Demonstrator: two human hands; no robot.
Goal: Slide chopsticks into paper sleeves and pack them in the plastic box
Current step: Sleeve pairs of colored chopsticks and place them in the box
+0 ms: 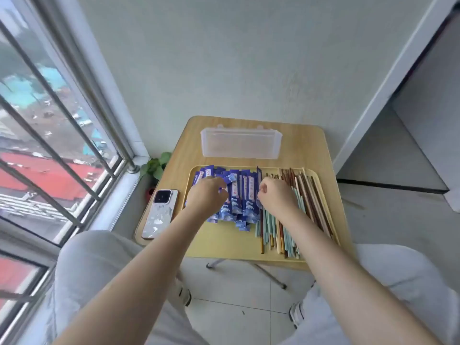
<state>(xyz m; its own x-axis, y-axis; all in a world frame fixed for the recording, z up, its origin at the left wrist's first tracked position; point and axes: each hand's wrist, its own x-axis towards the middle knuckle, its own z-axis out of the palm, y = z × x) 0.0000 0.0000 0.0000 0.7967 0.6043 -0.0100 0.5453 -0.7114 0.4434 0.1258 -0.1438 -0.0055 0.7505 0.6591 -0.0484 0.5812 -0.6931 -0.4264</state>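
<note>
A yellow tray (224, 242) on the small wooden table holds a pile of blue paper sleeves (242, 195) on its left and several loose chopsticks (306, 200) in brown, cream and pale blue on its right. My left hand (206, 195) is over the sleeve pile, fingers curled and pinching a blue sleeve at its upper end. My right hand (276, 195) lies over the inner edge of the chopsticks, fingers curled, pinching the edge of an upright blue sleeve (258, 180). The clear plastic box (240, 143) stands open behind the tray, nothing visible inside.
A phone (160, 212) lies face down at the table's (298, 145) left edge. A small potted plant (155, 168) sits on the floor by the window (49, 145) at left. My knees in grey trousers flank the table's front. A wall stands close behind.
</note>
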